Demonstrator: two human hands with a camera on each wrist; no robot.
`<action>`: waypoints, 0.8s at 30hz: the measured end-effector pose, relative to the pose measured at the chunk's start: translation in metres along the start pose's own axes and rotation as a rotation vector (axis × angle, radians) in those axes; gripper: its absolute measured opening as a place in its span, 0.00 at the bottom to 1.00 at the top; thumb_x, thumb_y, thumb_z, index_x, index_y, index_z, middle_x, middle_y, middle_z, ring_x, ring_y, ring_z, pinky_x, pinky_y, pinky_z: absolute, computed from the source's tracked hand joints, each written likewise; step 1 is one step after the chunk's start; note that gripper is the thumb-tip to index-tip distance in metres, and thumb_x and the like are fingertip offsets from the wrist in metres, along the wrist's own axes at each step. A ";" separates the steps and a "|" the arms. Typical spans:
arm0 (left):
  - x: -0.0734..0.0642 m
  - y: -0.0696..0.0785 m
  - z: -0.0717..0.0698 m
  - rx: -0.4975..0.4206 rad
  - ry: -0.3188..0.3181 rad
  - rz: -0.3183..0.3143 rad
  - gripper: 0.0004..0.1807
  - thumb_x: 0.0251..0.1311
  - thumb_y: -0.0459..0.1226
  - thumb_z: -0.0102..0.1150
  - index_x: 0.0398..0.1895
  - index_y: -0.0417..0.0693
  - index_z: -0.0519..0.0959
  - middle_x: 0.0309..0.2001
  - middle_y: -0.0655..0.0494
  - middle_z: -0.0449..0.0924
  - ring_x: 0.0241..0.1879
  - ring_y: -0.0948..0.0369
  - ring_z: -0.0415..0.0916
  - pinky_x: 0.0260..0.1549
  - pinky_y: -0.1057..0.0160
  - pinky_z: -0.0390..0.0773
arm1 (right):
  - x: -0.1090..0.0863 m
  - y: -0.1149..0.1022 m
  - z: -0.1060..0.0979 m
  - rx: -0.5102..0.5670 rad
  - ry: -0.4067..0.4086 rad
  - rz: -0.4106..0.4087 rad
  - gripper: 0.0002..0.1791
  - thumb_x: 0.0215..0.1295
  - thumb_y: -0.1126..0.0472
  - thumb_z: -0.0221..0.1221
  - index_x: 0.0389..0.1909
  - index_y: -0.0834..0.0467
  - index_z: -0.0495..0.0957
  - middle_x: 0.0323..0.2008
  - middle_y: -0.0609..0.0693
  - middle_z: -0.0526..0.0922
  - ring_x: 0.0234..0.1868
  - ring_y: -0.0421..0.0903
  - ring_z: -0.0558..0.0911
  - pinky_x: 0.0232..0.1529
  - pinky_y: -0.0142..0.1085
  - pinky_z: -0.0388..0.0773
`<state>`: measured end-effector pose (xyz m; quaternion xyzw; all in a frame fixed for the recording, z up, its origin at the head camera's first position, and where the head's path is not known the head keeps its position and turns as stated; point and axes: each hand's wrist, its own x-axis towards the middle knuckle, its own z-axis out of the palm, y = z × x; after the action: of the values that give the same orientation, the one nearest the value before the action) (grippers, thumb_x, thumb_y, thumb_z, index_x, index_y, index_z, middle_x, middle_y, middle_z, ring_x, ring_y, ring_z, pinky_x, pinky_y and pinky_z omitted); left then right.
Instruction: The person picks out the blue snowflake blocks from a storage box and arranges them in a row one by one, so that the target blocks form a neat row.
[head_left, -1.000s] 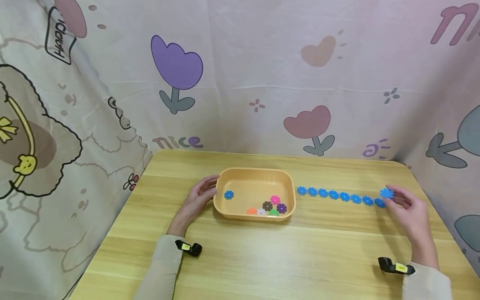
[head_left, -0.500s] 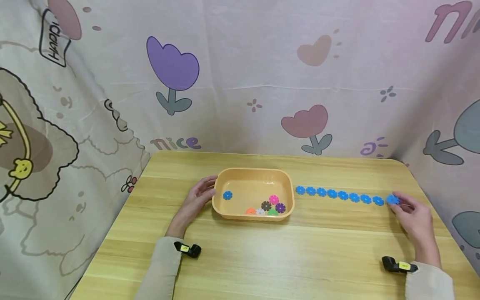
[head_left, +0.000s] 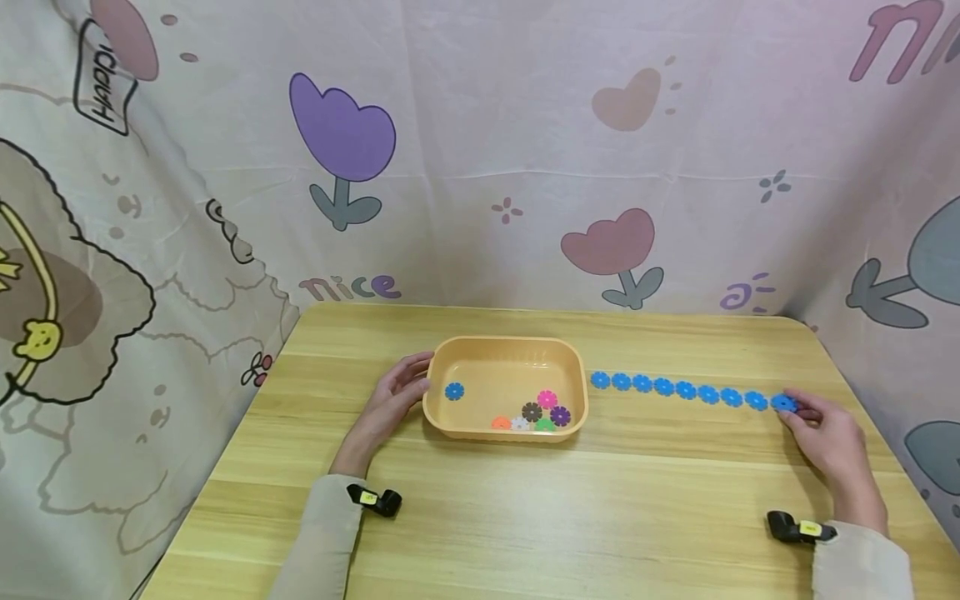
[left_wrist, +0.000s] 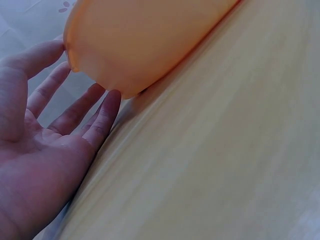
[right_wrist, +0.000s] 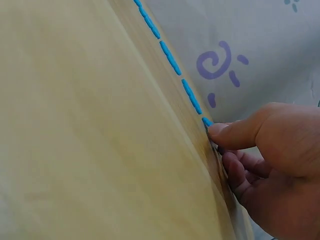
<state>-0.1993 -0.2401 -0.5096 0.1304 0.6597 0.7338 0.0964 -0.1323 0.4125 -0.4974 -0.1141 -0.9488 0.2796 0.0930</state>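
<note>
Right hand (head_left: 828, 433) pinches the last blue flower piece (head_left: 783, 403) at the right end of the row.
Its grip (thumb and fingertips curled) holds the piece flat on the worktop (head_left: 525, 517), just beside the next one in the row of blue flower pieces (head_left: 675, 389). Left of the row stands the orange tray (head_left: 442, 412), holding several coloured pieces. The left hand (head_left: 390, 404) rests with straight, relaxed fingers against the tray's left wall.
</note>
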 end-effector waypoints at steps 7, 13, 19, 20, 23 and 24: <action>0.000 0.001 0.000 -0.001 -0.003 0.008 0.27 0.75 0.34 0.56 0.75 0.45 0.66 0.73 0.41 0.65 0.69 0.50 0.69 0.59 0.58 0.79 | 0.002 0.002 0.001 -0.006 -0.029 -0.020 0.22 0.75 0.63 0.58 0.63 0.74 0.74 0.48 0.73 0.80 0.43 0.61 0.78 0.35 0.37 0.68; 0.000 0.001 -0.001 0.001 -0.010 0.016 0.28 0.75 0.33 0.55 0.75 0.43 0.65 0.73 0.40 0.65 0.69 0.50 0.69 0.59 0.59 0.79 | 0.002 0.000 0.001 0.021 -0.044 -0.009 0.23 0.76 0.63 0.57 0.64 0.75 0.72 0.50 0.74 0.77 0.47 0.65 0.76 0.39 0.45 0.70; -0.001 0.002 -0.001 0.019 0.000 0.007 0.29 0.74 0.34 0.57 0.75 0.43 0.65 0.73 0.40 0.65 0.68 0.50 0.69 0.60 0.59 0.78 | 0.001 -0.001 0.000 0.036 -0.045 -0.008 0.23 0.76 0.64 0.56 0.63 0.76 0.72 0.50 0.75 0.76 0.49 0.69 0.75 0.44 0.59 0.71; -0.001 0.002 0.000 0.023 0.004 0.002 0.29 0.74 0.35 0.57 0.75 0.44 0.65 0.73 0.41 0.65 0.68 0.50 0.70 0.60 0.59 0.78 | 0.001 -0.001 0.000 0.037 -0.046 -0.001 0.24 0.76 0.63 0.56 0.64 0.76 0.72 0.51 0.75 0.77 0.50 0.69 0.75 0.45 0.59 0.71; -0.002 0.003 0.001 0.028 0.011 -0.005 0.28 0.74 0.35 0.58 0.75 0.47 0.67 0.73 0.43 0.67 0.68 0.51 0.70 0.60 0.58 0.79 | -0.001 -0.002 -0.002 0.057 -0.046 0.025 0.25 0.77 0.61 0.55 0.65 0.75 0.71 0.54 0.76 0.76 0.52 0.70 0.75 0.47 0.59 0.71; -0.001 0.003 0.001 0.030 0.012 -0.004 0.28 0.74 0.36 0.58 0.74 0.47 0.67 0.73 0.44 0.67 0.68 0.51 0.71 0.60 0.58 0.79 | -0.002 -0.003 -0.003 0.063 -0.044 0.035 0.25 0.77 0.60 0.55 0.66 0.74 0.70 0.55 0.76 0.75 0.52 0.70 0.75 0.46 0.57 0.71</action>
<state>-0.1974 -0.2398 -0.5066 0.1263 0.6713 0.7245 0.0922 -0.1302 0.4111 -0.4933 -0.1217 -0.9391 0.3135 0.0708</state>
